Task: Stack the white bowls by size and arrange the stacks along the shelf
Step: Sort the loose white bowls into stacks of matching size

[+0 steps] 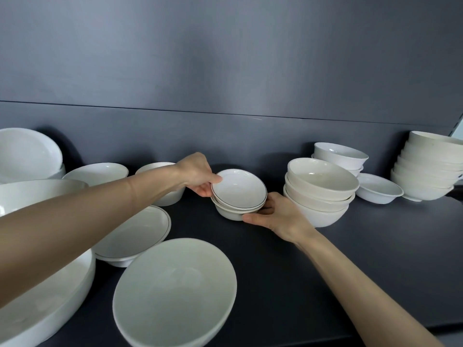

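Observation:
A small stack of dark-rimmed white bowls (238, 194) stands mid-shelf on the dark shelf (375, 246). My left hand (198, 176) grips the stack's left rim, thumb over the top bowl's edge. My right hand (278, 216) holds the stack's lower right side, thumb along its base. Just right of it sits a stack of medium bowls (320, 191). Further right are a shallow pile (340, 154), a single wide-lipped bowl (378, 189) and a tall stack (428, 166).
Left of my arm stand a rimmed shallow bowl (140, 231), a big bowl (175, 291) near the front edge, very large bowls (45, 309) at the lower left, and more bowls (97, 172) toward the dark back wall (225, 71).

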Action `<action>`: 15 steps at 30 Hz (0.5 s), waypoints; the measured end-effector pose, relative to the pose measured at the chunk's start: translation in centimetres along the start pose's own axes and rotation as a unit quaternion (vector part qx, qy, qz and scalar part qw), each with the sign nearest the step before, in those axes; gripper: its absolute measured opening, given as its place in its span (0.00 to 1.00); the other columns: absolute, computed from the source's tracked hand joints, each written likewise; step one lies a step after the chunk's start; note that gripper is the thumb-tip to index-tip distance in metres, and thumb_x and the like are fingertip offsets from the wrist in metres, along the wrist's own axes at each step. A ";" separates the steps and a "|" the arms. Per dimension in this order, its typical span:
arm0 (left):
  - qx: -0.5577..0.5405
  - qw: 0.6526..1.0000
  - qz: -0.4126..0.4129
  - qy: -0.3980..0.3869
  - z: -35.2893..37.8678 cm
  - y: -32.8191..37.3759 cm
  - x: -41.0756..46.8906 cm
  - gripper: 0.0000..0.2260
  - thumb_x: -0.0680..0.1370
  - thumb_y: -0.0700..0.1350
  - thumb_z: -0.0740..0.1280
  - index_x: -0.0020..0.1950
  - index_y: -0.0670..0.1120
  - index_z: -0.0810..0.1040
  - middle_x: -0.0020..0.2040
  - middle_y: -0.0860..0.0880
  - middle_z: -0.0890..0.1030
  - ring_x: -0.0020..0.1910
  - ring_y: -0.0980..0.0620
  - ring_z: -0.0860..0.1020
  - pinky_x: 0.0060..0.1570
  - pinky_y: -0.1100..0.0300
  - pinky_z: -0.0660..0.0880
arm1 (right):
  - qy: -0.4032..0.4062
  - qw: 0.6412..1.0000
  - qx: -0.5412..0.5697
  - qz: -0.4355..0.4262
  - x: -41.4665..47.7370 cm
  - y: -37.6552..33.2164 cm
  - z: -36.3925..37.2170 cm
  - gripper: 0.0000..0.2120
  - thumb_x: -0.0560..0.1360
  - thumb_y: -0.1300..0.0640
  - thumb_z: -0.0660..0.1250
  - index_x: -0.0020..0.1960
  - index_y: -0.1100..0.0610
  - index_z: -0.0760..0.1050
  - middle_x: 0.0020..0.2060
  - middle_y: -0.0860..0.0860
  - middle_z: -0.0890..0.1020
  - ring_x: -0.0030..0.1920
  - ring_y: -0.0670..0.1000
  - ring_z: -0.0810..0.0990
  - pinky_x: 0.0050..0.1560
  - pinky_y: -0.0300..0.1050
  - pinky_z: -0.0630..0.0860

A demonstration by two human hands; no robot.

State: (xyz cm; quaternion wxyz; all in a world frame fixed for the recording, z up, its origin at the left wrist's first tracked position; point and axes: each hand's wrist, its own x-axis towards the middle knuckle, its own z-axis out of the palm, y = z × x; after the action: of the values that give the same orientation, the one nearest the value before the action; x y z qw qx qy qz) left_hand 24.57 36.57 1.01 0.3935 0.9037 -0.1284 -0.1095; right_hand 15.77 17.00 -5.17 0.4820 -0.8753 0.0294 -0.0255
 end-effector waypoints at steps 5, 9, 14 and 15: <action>0.043 0.997 0.044 -0.036 -0.5 -0.1 -1.2 0.22 0.70 0.49 0.76 0.59 0.43 0.73 0.49 0.48 0.78 0.45 0.50 0.79 0.41 0.61 0.79 | -0.001 1.000 -0.011 0.004 0.2 -0.1 0.2 0.35 0.64 0.51 0.79 0.65 0.57 0.66 0.58 0.48 0.78 0.59 0.49 0.77 0.62 0.49 0.75; 0.091 0.981 0.105 -0.136 0.1 0.1 -2.0 0.34 0.67 0.42 0.79 0.65 0.51 0.64 0.59 0.58 0.73 0.59 0.58 0.73 0.54 0.75 0.71 | -0.005 1.000 -0.019 0.004 0.4 -0.2 0.4 0.38 0.62 0.50 0.80 0.65 0.56 0.65 0.60 0.48 0.77 0.61 0.50 0.76 0.64 0.51 0.73; 0.084 0.979 0.157 -0.100 0.4 -0.7 -1.8 0.34 0.64 0.39 0.80 0.66 0.44 0.70 0.59 0.54 0.76 0.59 0.55 0.74 0.53 0.73 0.71 | 0.015 1.000 -0.017 0.007 0.1 -0.3 0.5 0.34 0.60 0.51 0.81 0.60 0.55 0.68 0.56 0.49 0.79 0.57 0.50 0.78 0.61 0.51 0.76; 0.084 0.978 0.163 -0.102 0.3 -0.9 -1.7 0.33 0.63 0.40 0.81 0.64 0.45 0.72 0.59 0.54 0.77 0.59 0.54 0.76 0.57 0.67 0.73 | 0.018 1.000 -0.016 0.008 -0.1 -0.4 0.5 0.34 0.59 0.51 0.81 0.58 0.54 0.68 0.56 0.48 0.79 0.56 0.49 0.79 0.60 0.51 0.76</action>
State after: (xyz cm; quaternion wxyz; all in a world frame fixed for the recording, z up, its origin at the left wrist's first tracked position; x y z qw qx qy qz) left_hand 22.98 37.45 0.31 0.3139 0.8845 -0.3220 -0.1244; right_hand 15.74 17.62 -5.07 0.4675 -0.8821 0.0454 -0.0367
